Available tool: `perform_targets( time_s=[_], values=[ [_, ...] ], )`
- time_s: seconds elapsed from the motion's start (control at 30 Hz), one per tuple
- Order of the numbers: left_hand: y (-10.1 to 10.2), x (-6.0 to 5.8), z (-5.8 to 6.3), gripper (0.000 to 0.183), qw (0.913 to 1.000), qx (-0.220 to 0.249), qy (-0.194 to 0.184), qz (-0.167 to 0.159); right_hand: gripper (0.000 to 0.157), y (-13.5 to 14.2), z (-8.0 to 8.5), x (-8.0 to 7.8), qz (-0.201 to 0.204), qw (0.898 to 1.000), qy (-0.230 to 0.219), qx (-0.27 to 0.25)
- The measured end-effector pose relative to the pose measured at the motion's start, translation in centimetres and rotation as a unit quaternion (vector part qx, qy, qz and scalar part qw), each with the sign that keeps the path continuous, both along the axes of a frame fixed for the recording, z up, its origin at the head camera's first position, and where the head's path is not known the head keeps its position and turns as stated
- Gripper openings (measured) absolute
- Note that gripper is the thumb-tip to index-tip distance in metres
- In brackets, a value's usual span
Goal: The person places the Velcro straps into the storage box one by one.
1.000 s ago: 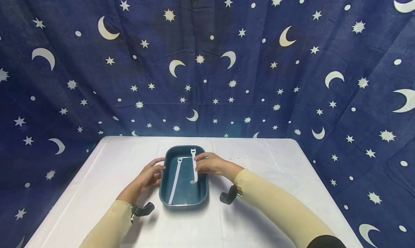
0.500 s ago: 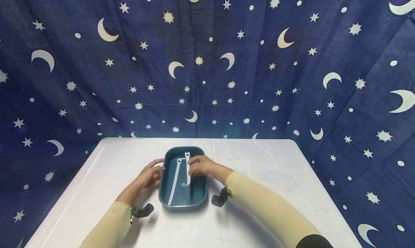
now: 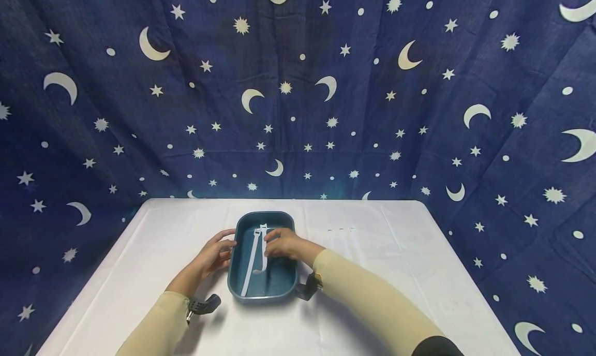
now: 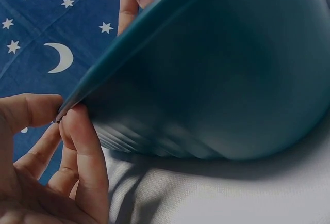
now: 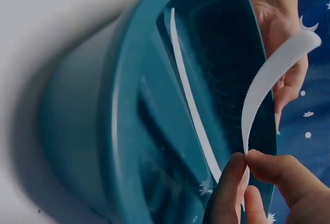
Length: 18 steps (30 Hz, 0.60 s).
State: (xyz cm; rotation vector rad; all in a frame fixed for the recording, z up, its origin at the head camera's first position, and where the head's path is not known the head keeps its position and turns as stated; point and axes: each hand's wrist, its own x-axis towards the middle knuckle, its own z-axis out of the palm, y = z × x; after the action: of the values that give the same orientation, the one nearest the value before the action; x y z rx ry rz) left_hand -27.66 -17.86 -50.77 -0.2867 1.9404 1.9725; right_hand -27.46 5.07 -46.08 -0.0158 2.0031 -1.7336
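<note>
Pinching the white strap at mid-length, the right hand holds it with the tray below its fingers; the left hand pinches the tray's rim. Strap appears light, flexible: grip mid-length, tail free.

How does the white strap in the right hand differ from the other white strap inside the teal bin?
The held strap is pinched by the right hand; the other strap lies untouched in the teal bin. The held strap's loose end curls, while the other strap runs nearly straight. Both are white and narrow, with a wider head at one end.
</note>
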Motion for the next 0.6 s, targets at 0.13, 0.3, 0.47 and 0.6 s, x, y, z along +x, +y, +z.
perform_targets(
  time_s=[0.13, 0.3, 0.47, 0.6],
  values=[
    [-0.1, 0.0, 0.0, 0.057, 1.0000, 0.003, 0.001, -0.003, 0.049, -0.4, -0.3, -0.2, -0.006, 1.000, 0.001, 0.013],
    [-0.2, 0.0, 0.1, 0.058, 0.9999, 0.002, 0.009, -0.008, 0.047, -0.7, -0.7, -0.3, -0.009, 1.000, 0.016, 0.025],
    [-0.1, -0.1, 0.0, 0.058, 1.0000, 0.001, 0.007, -0.003, 0.046, -0.9, -1.3, -0.4, -0.012, 0.999, 0.021, 0.033],
    [-0.1, -0.1, -0.1, 0.058, 1.0000, -0.001, 0.003, -0.003, 0.046, -1.0, -1.8, -0.5, -0.015, 0.999, 0.021, 0.048]
  ],
)
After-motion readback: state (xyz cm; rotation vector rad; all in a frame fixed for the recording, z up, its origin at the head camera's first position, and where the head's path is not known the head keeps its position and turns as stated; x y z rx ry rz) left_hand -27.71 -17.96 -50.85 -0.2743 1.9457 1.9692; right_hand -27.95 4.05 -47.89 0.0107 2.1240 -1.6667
